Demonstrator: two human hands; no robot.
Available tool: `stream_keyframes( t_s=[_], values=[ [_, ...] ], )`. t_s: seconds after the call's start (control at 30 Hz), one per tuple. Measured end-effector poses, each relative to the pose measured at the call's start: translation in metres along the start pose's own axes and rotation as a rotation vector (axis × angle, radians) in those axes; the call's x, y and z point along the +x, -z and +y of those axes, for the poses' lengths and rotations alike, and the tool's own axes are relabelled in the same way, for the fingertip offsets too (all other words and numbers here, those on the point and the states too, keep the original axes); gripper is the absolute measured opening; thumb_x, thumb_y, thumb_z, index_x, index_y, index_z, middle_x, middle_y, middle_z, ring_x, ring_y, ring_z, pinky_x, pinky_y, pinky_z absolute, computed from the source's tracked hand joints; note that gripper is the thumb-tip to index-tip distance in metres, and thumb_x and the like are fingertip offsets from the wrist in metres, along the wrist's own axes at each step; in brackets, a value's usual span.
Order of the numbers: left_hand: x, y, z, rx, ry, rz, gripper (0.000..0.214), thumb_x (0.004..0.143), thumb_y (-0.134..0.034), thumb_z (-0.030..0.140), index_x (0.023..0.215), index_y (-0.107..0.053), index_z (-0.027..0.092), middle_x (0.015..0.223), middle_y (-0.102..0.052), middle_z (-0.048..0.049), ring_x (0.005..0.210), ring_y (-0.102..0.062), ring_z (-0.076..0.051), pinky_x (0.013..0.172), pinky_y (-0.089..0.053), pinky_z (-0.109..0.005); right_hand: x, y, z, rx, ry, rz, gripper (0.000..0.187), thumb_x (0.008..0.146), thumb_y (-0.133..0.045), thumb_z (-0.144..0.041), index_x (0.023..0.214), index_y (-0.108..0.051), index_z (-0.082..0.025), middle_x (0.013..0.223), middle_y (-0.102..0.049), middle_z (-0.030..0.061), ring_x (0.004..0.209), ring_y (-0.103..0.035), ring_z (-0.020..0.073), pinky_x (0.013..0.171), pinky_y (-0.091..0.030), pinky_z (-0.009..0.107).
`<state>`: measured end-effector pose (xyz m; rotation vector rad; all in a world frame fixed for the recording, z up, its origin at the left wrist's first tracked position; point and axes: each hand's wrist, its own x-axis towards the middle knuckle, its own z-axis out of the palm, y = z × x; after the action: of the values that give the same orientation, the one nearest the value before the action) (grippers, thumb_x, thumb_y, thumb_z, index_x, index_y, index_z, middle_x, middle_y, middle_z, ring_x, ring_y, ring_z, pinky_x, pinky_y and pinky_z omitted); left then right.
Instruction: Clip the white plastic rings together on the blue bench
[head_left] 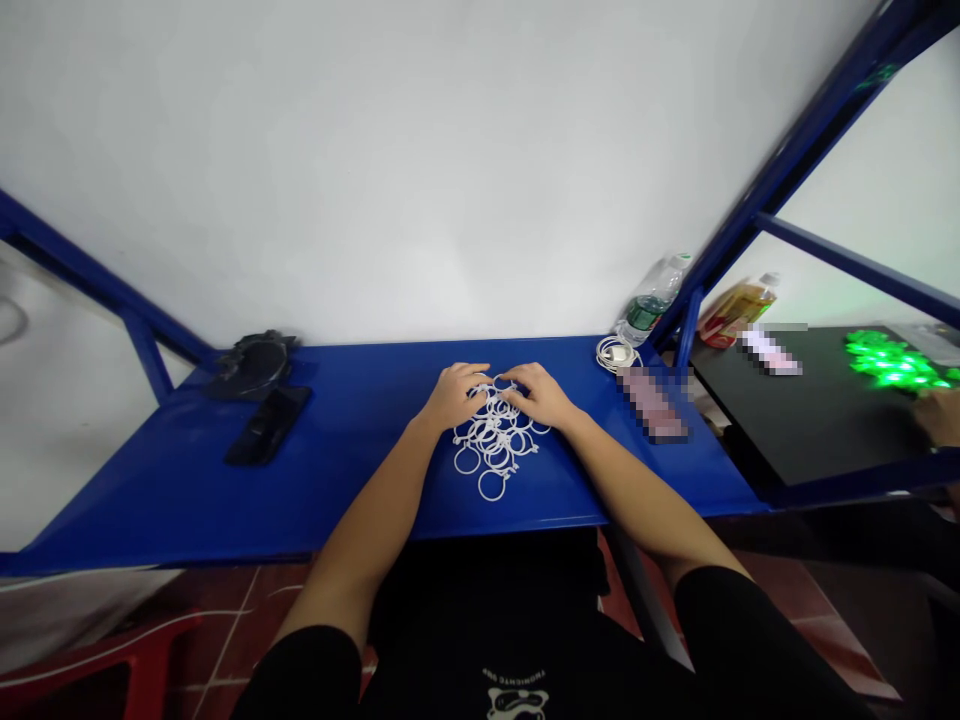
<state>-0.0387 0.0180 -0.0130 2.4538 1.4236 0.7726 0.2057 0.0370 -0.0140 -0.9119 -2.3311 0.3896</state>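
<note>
A loose pile of thin white plastic rings (492,435), each with a small tab, lies on the blue table (360,440) in front of me. My left hand (459,393) rests at the pile's far left side, with fingers stretched forward and the thumb apart over the rings. On the far right side, my right hand (538,393) curves round the pile in the same way, thumb and fingers apart. Both hands touch or hover just over the rings; their fingertips partly cover the far ones. Neither hand visibly grips a ring. One ring lies nearest me, at the pile's front tip.
At left are a black phone (268,427) and a dark round object (255,366). A water bottle (651,305), a white charger with coiled cable (619,354) and a blurred phone (652,405) sit at right. Beyond the blue frame, another person's hand (939,415) is near green glowing pieces (892,362).
</note>
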Motion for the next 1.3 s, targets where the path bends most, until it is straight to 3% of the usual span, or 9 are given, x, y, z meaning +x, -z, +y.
stream_keyframes(
  t_s=[0.1,0.2,0.4,0.53,0.7,1.13,1.3],
  values=[
    [-0.002,-0.004,-0.003,0.033,0.071,-0.084,0.048,0.096,-0.06,0.041,0.14,-0.065,0.025,0.159,-0.052,-0.0088,0.148,-0.046,-0.032,0.123,-0.031,-0.056,-0.002,-0.008,-0.001,-0.053,0.029,-0.153,0.071,0.097,-0.059,-0.068,0.15,-0.058,-0.021,0.159,-0.05,0.0168,0.149,-0.042,0.0391,0.123,-0.031,0.06],
    [-0.002,-0.006,-0.003,0.039,0.063,-0.141,0.042,0.097,-0.059,0.044,0.133,-0.07,0.025,0.15,-0.061,-0.0086,0.142,-0.053,-0.031,0.121,-0.034,-0.054,-0.004,-0.014,-0.002,-0.068,-0.015,-0.302,0.089,0.094,-0.054,-0.078,0.163,-0.04,-0.025,0.166,-0.039,0.0175,0.156,-0.029,0.0439,0.124,-0.025,0.068],
    [-0.001,-0.003,-0.002,0.062,0.042,-0.059,0.025,0.092,-0.062,0.03,0.109,-0.079,0.024,0.116,-0.078,-0.0054,0.109,-0.067,-0.027,0.103,-0.048,-0.045,-0.003,-0.012,-0.005,-0.027,0.087,-0.294,0.083,0.098,-0.052,-0.073,0.166,-0.033,-0.028,0.153,-0.058,0.0135,0.147,-0.048,0.0367,0.124,-0.031,0.062],
    [-0.001,-0.003,-0.005,0.06,-0.006,-0.055,0.026,0.09,-0.063,0.028,0.11,-0.08,0.024,0.112,-0.078,-0.0059,0.104,-0.068,-0.026,0.097,-0.051,-0.042,-0.002,-0.006,-0.004,-0.055,0.141,-0.221,0.076,0.099,-0.055,-0.068,0.159,-0.046,-0.021,0.143,-0.065,0.0172,0.136,-0.059,0.036,0.117,-0.042,0.058],
    [-0.001,-0.003,-0.004,0.0,-0.026,-0.053,0.027,0.091,-0.066,0.034,0.111,-0.08,0.022,0.112,-0.076,-0.0078,0.106,-0.068,-0.027,0.099,-0.052,-0.042,0.001,0.003,-0.007,-0.03,0.193,-0.181,0.063,0.1,-0.06,-0.061,0.147,-0.059,-0.02,0.126,-0.074,0.0151,0.117,-0.07,0.0315,0.103,-0.052,0.048],
    [-0.003,-0.003,0.004,-0.064,-0.081,-0.116,0.023,0.091,-0.071,0.038,0.105,-0.081,0.023,0.108,-0.078,-0.0067,0.102,-0.07,-0.025,0.096,-0.053,-0.039,-0.002,0.007,-0.006,-0.087,0.084,-0.182,0.061,0.092,-0.075,-0.054,0.14,-0.066,-0.018,0.122,-0.076,0.0141,0.106,-0.072,0.0307,0.094,-0.054,0.044],
    [-0.003,0.0,0.006,-0.096,-0.059,-0.12,0.031,0.089,-0.073,0.05,0.103,-0.081,0.023,0.101,-0.079,-0.0053,0.098,-0.071,-0.024,0.092,-0.053,-0.036,-0.002,0.008,-0.001,-0.045,0.05,-0.142,0.037,0.098,-0.068,-0.027,0.134,-0.069,-0.019,0.111,-0.079,0.01,0.099,-0.072,0.0257,0.093,-0.054,0.041]
  ],
)
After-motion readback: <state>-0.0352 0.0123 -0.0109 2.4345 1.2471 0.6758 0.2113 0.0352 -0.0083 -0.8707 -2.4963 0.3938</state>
